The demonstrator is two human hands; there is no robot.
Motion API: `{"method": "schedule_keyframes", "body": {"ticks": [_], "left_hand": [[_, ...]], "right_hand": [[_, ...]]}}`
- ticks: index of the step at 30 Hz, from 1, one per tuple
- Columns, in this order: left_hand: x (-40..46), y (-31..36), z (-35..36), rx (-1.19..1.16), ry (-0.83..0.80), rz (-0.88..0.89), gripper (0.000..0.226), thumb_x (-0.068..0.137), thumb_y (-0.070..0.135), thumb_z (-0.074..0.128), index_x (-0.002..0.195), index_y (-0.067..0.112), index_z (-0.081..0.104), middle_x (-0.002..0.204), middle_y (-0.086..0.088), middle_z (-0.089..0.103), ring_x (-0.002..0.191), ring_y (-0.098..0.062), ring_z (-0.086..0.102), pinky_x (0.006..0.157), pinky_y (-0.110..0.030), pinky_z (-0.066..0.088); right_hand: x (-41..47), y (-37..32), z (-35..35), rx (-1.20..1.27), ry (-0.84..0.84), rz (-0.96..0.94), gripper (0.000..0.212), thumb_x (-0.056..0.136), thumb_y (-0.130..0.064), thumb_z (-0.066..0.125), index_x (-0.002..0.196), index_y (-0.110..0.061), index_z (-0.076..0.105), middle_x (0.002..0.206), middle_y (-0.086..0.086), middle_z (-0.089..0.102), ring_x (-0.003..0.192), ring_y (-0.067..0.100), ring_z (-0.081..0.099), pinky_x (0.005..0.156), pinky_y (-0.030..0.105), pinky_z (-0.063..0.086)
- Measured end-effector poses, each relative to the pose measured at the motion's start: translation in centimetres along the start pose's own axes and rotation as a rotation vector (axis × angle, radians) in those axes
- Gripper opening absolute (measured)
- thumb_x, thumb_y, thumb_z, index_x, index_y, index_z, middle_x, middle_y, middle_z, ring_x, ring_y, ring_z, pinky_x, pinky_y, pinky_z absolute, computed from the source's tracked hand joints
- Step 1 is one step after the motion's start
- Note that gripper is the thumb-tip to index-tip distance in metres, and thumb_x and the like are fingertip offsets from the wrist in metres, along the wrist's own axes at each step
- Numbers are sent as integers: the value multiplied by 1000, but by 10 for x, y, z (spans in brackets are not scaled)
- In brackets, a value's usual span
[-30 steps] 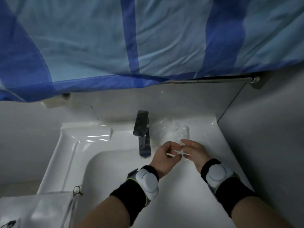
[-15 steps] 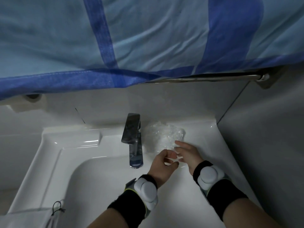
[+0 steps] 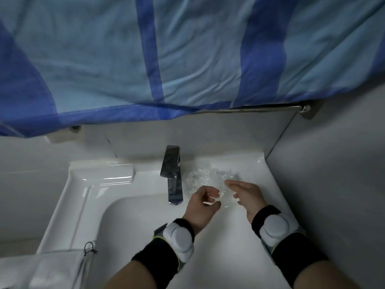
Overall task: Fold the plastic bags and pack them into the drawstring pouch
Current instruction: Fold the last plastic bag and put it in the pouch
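Note:
A crumpled clear plastic bag [image 3: 205,177] lies on the sink's back ledge, just right of the tap. My left hand [image 3: 202,205] is at its near edge with fingers curled, thumb and forefinger pinching a bit of the film. My right hand [image 3: 248,195] is a short gap to the right, its fingers relaxed and pointing left, the tips touching the bag. The white drawstring pouch [image 3: 52,268] with its black cord [image 3: 90,249] sits on the sink's front left corner, partly cut off by the frame.
The white sink [image 3: 87,197] has a chrome tap [image 3: 171,174] at the middle back and a deep basin under my wrists. A blue striped cloth [image 3: 187,59] hangs from a metal rail [image 3: 270,107] overhead. A grey wall [image 3: 333,174] closes the right side.
My hands, close together over the bag's edge before, have drawn a little apart. The right fingers have straightened. The view has swung, bringing more of the pouch back in.

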State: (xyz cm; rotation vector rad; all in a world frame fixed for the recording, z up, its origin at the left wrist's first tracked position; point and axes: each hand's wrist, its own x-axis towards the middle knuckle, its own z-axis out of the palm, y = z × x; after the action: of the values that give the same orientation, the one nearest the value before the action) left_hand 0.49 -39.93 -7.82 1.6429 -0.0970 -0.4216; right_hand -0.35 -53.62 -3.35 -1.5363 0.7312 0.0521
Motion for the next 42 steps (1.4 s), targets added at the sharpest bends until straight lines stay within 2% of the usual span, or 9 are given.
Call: {"method": "schedule_keyframes", "body": {"ticks": [9,12,17,21,28,32,34,37,42], "left_hand": [[-39,57,-24,130,6,155,48,67,11,80,104,29,54,107,13,51,98,-7,46,78,-6,38],[-55,69,-35,228,0,130,60,62,21,85,109,30,50,110,15,44,107,-7,43,91,-18,38],[-84,97,-71,169,-38,152,19,82,17,70,95,8,61,82,4,56,76,-9,52,74,-21,41],[-105,119,-104,151,-19,133,26,92,24,57,89,-1,64,74,-5,58,66,-13,50,61,-20,41],[-145,150,-170,-47,23,40,21,97,19,43,99,12,63,98,-9,70,83,-18,63,73,-24,43],[-165,160,-209,-161,83,52,24,97,16,41,90,15,64,88,-4,73,77,-14,66,78,-28,45],[-172,164,-226,-193,128,64,23,96,15,43,87,15,64,80,-1,72,72,-13,66,77,-28,45],[-181,167,-250,-207,153,79,22,97,17,44,91,13,64,83,-3,69,75,-16,64,77,-28,48],[-194,166,-277,-172,212,47,27,99,24,40,94,13,64,78,1,58,61,-13,53,59,-23,47]], "right_hand": [[-70,-58,-4,-73,-64,-128,19,80,-4,67,98,-3,73,75,-3,65,55,1,50,44,2,36],[-91,-76,4,-120,-123,-166,17,79,-3,67,95,-4,73,74,-2,66,44,-5,52,41,2,34],[-131,-104,31,-172,-161,-231,19,80,-6,66,98,-5,72,77,2,67,33,0,39,37,9,26],[-145,-118,51,-130,-105,-306,19,84,-10,64,101,-2,68,69,1,59,38,0,43,36,7,29],[-165,-119,102,-194,-159,-370,63,85,-42,60,119,11,52,94,13,61,82,27,57,73,27,36],[-182,-111,136,-266,-399,-320,102,45,-83,65,116,-9,63,116,8,68,110,25,61,103,39,42],[-188,-110,152,-286,-476,-293,89,45,-83,66,101,-13,67,105,2,69,100,20,63,98,39,46],[-206,-112,175,-279,-519,-326,42,76,-59,61,78,-16,62,84,3,65,76,16,58,73,31,45],[-216,-109,202,-200,-504,-385,35,88,-44,56,76,-11,52,63,9,53,48,19,53,57,32,47]]}}
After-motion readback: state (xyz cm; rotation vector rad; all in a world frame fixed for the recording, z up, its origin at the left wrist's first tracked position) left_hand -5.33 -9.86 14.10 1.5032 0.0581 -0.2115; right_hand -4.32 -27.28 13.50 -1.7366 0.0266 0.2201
